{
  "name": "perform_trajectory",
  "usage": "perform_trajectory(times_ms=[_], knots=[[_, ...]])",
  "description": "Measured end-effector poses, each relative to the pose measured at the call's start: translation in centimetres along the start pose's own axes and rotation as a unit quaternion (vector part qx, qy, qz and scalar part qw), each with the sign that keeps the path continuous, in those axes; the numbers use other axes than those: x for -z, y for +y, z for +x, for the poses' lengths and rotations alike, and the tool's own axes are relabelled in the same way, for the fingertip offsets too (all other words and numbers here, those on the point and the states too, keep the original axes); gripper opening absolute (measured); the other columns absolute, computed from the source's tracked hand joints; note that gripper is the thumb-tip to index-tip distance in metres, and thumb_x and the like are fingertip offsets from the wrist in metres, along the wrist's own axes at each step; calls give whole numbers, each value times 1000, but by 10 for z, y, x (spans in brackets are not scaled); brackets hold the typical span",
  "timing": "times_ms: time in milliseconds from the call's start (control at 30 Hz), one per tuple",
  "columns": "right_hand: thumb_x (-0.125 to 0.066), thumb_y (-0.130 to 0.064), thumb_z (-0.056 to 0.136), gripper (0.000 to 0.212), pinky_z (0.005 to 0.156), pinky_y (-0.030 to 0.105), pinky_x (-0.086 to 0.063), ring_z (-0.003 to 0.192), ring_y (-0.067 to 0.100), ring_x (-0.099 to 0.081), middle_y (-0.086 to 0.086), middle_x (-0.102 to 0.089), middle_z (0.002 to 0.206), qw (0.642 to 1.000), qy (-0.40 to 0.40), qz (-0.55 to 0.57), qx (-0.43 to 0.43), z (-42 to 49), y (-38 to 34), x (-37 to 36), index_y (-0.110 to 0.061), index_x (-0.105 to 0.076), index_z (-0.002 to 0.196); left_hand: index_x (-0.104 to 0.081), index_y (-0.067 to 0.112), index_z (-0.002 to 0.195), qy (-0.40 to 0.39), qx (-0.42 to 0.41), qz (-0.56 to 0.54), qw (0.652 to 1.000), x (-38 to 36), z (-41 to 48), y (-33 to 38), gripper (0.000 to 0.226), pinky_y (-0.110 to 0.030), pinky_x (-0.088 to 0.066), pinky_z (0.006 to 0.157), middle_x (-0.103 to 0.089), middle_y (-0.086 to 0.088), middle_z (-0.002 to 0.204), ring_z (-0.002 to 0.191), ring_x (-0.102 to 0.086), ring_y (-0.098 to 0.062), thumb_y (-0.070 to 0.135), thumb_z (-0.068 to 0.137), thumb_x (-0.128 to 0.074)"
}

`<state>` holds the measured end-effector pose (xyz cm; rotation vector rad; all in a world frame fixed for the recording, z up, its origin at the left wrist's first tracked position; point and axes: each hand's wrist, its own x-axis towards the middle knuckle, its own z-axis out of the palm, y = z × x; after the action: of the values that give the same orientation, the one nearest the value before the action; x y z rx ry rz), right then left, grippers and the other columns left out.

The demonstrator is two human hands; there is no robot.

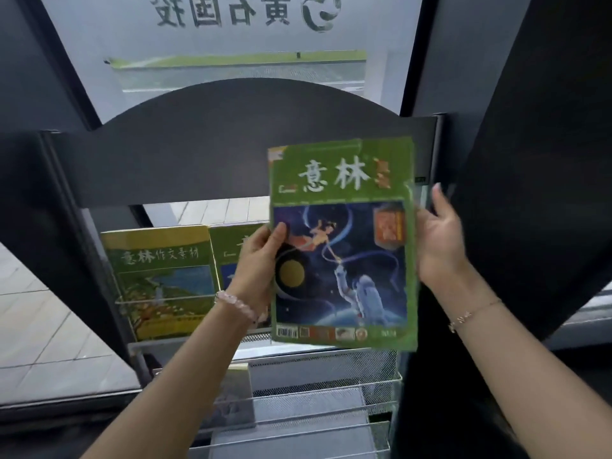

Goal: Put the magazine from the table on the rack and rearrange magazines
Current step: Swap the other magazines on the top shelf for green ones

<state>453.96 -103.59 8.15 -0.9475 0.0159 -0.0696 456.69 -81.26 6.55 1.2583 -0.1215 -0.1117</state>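
Note:
I hold a green magazine (342, 243) with a dark blue space picture upright in front of the rack's (231, 144) right side. My left hand (261, 260) grips its left edge, thumb on the cover. My right hand (437, 240) holds the right edge from behind, fingers spread. On the rack's upper shelf stand two magazines: a yellow-green one (162, 276) at the left and a green one (231, 250) beside it, partly hidden by my left hand.
Below are grey mesh shelves (314, 402); another magazine (231, 399) lies in the lower one under my left forearm. A dark panel (530, 160) stands close on the right. Glass with reversed lettering (231, 28) is behind the rack, pale floor tiles (39, 326) at the left.

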Motion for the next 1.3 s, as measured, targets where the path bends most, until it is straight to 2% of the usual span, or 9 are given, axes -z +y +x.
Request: perform_trajectory(times_ms=[67, 200, 333, 467, 600, 767, 867, 1000, 1300], knots=[[-38, -57, 83, 49, 75, 35, -50, 81, 16, -66, -2, -73, 87, 1000, -7, -22, 21, 0, -9, -3, -20, -66, 100, -63, 16, 87, 29, -31, 14, 999, 1, 7, 2, 12, -30, -56, 68, -73, 4, 74, 68, -67, -12, 21, 87, -52], [-39, -28, 96, 26, 84, 36, -53, 92, 16, -64, 1, -68, 99, 967, 72, -195, 145, 7, -10, -11, -17, -59, 108, -56, 25, 92, -10, -91, 83, 992, -19, 15, 3, 12, -25, -55, 69, -67, 0, 91, 77, -66, -13, 17, 90, -47], [-38, -11, 97, 19, 65, 18, -51, 75, 1, -63, -3, -64, 88, 934, 106, -245, 236, 16, -24, -10, -13, -54, 106, -55, 20, 96, -21, -121, 136, 983, -32, 33, 16, 16, -23, -54, 73, -64, -6, 98, 84, -63, -16, 13, 92, -41], [-40, -9, 95, 17, 71, 17, -49, 81, -2, -61, -4, -62, 94, 903, 103, -314, 274, 36, -34, 4, -19, -54, 96, -58, 6, 99, 20, -212, 326, 921, -37, 59, 16, 18, -20, -50, 75, -61, -15, 105, 89, -56, -22, 1, 83, -50], [-43, -7, 94, 16, 68, 12, -48, 77, -8, -61, -6, -62, 92, 887, 118, -368, 252, 55, -32, 22, -17, -55, 94, -57, 6, 105, 37, -200, 366, 908, -44, 76, 4, 30, -3, -43, 59, -60, -2, 92, 75, -53, -11, -7, 79, -52], [-56, -12, 88, 18, 81, 31, -48, 91, 18, -60, 10, -66, 103, 832, 156, -503, 175, 68, -8, 64, -9, -67, 102, -59, 8, 98, 70, -128, 431, 891, -33, 85, -34, 24, -21, -45, 59, -68, -9, 95, 74, -59, -18, 0, 76, -59], [-62, -14, 84, 21, 75, 27, -41, 85, 20, -59, 10, -68, 97, 791, 174, -573, 127, 64, 11, 83, -4, -70, 100, -61, 10, 96, 55, -94, 474, 874, -23, 81, -60, 23, -27, -52, 70, -71, -10, 94, 79, -65, -21, 3, 75, -62], [-65, -17, 81, 22, 79, 34, -50, 88, 27, -66, 11, -74, 95, 752, 182, -628, 87, 58, 34, 98, -9, -72, 101, -63, 2, 92, 40, -52, 510, 857, -14, 75, -89, 18, -32, -52, 73, -70, -17, 93, 87, -64, -29, 1, 74, -61], [-67, -18, 82, 21, 76, 32, -50, 92, 28, -67, 11, -73, 98, 745, 208, -630, 70, 60, 42, 108, -8, -68, 100, -65, 0, 88, 59, -31, 504, 861, -19, 76, -102, 14, -35, -53, 72, -70, -18, 90, 82, -64, -30, 2, 79, -55]])
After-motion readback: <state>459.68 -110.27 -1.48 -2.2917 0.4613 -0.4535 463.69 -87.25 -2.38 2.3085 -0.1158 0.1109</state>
